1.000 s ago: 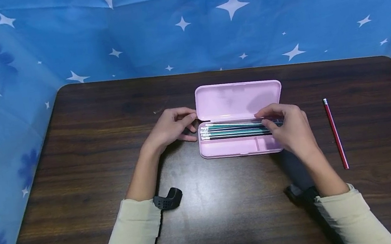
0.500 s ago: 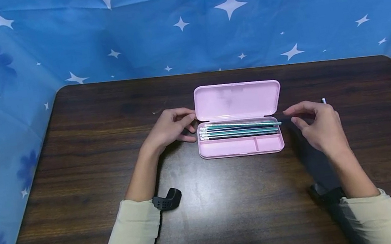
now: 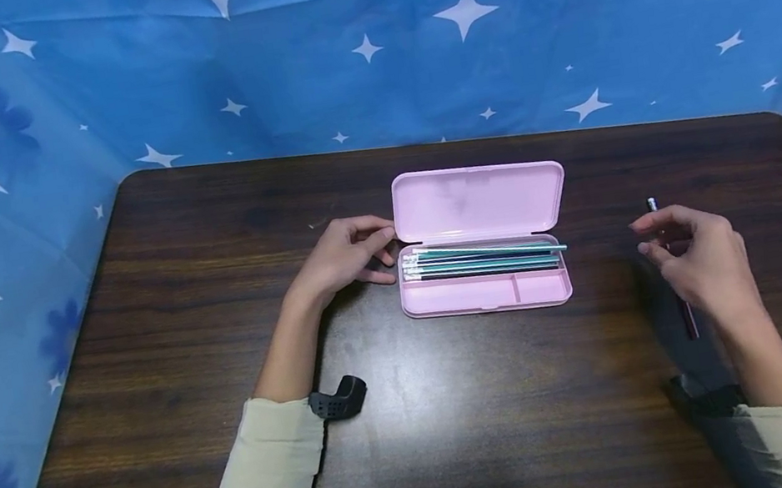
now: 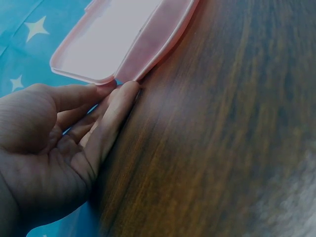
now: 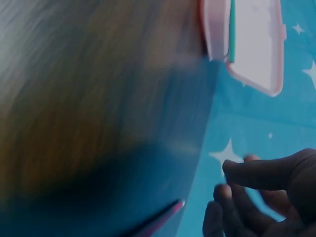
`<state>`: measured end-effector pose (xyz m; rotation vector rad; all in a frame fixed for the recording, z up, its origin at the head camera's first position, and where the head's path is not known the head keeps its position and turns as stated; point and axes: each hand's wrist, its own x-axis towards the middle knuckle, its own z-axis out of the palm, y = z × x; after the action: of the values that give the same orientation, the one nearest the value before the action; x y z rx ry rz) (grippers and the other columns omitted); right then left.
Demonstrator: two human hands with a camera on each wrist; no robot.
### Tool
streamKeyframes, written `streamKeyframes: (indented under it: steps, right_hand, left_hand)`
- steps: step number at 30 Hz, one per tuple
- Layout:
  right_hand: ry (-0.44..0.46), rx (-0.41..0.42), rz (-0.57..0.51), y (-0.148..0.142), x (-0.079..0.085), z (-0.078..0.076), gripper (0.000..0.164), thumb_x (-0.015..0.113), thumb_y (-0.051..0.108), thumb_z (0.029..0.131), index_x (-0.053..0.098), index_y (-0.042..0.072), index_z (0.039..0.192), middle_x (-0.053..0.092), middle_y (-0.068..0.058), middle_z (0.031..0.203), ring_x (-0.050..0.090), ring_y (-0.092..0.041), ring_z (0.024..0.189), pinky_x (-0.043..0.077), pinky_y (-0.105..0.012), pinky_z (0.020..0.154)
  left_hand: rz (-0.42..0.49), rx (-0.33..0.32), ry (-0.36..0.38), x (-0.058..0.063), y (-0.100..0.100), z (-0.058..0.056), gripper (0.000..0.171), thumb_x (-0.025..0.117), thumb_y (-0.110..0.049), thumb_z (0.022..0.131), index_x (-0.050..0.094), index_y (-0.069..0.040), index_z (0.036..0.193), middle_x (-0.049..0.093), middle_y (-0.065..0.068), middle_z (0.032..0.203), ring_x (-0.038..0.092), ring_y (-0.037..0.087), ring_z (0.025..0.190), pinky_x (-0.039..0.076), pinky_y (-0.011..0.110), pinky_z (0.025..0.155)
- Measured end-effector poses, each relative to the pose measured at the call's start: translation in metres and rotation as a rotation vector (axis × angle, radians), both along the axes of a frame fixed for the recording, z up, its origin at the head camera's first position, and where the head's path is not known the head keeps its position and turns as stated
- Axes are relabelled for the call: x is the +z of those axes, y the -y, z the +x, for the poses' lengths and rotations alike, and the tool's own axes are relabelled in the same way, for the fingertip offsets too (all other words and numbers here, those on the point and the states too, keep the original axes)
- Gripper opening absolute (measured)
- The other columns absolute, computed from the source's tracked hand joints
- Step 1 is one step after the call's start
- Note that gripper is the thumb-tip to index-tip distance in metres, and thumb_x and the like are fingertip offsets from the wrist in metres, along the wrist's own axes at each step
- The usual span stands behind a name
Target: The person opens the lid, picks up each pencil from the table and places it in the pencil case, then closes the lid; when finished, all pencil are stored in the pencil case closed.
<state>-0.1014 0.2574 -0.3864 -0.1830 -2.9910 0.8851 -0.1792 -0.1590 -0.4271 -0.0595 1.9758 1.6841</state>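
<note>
A pink pencil case [image 3: 467, 293] lies with its lid [image 3: 476, 202] raised at the back. Several pencils [image 3: 484, 258], green and dark with white ends, lie side by side in its rear compartment; one sticks out slightly over the right edge. My left hand [image 3: 344, 259] touches the case's left end, its fingertips against the hinge corner in the left wrist view. Over at the right, my right hand [image 3: 699, 253] hovers above a red pencil [image 3: 689, 322], thumb and fingers apart and holding nothing. The hand hides the pencil's middle; its tip end shows in the right wrist view.
The case's front part has a long tray and a small square compartment [image 3: 555, 284] at the right. A brown wooden table [image 3: 501, 421] bears everything. Blue star-patterned cloth [image 3: 302, 55] hangs behind and at both sides.
My right hand has let go of the pencils in the case and moved right, over the red pencil. The left hand has stayed at the case's left end.
</note>
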Motion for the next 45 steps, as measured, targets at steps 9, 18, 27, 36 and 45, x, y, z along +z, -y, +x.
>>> streamKeyframes:
  steps: [9, 18, 27, 36, 45]
  right_hand:
    - [0.258, -0.058, 0.080, -0.025, -0.005, 0.006, 0.052, 0.067, 0.005, 0.101, 0.042, -0.014, 0.143, 0.052, -0.041, 0.125, 0.055, -0.044, 0.090, 0.050, -0.043, 0.066]
    - [0.345, -0.105, 0.104, -0.033, -0.010, 0.009, 0.061, 0.066, 0.004, 0.099, 0.037, -0.011, 0.150, 0.052, -0.041, 0.138, 0.062, -0.047, 0.099, 0.052, -0.054, 0.072]
    - [0.246, -0.076, 0.093, -0.035, -0.016, 0.013, 0.058, 0.073, -0.005, 0.093, 0.045, -0.006, 0.143, 0.066, -0.034, 0.131, 0.071, -0.048, 0.102, 0.044, -0.031, 0.067]
    - [0.203, 0.074, 0.073, -0.036, -0.017, 0.016, 0.051, 0.066, -0.014, 0.094, 0.049, -0.004, 0.141, 0.067, -0.035, 0.126, 0.062, -0.038, 0.094, 0.038, -0.024, 0.063]
    - [0.088, 0.132, 0.040, -0.029, -0.015, 0.019, 0.049, 0.065, -0.024, 0.088, 0.056, -0.004, 0.132, 0.069, -0.032, 0.117, 0.068, -0.052, 0.104, 0.033, -0.005, 0.064]
  left_hand:
    - [-0.005, 0.004, -0.001, 0.000, 0.000, 0.000, 0.033, 0.056, -0.015, 0.114, 0.066, -0.001, 0.142, 0.065, 0.018, 0.110, 0.067, 0.018, 0.085, 0.073, 0.036, 0.077]
    - [-0.001, 0.006, 0.000, 0.000, -0.001, 0.000, 0.033, 0.057, -0.015, 0.113, 0.066, -0.001, 0.142, 0.065, 0.017, 0.111, 0.067, 0.018, 0.086, 0.073, 0.037, 0.077]
    - [0.010, 0.001, -0.009, -0.002, -0.001, 0.001, 0.034, 0.056, -0.015, 0.114, 0.065, 0.000, 0.143, 0.065, 0.016, 0.109, 0.067, 0.017, 0.085, 0.073, 0.036, 0.078]
    - [-0.007, 0.009, -0.018, -0.003, -0.002, 0.000, 0.033, 0.055, -0.014, 0.114, 0.066, -0.001, 0.142, 0.065, 0.017, 0.110, 0.067, 0.018, 0.085, 0.073, 0.037, 0.077]
    - [-0.005, 0.007, -0.019, -0.004, -0.001, 0.001, 0.033, 0.056, -0.015, 0.114, 0.066, -0.001, 0.142, 0.065, 0.017, 0.110, 0.067, 0.019, 0.086, 0.073, 0.038, 0.077]
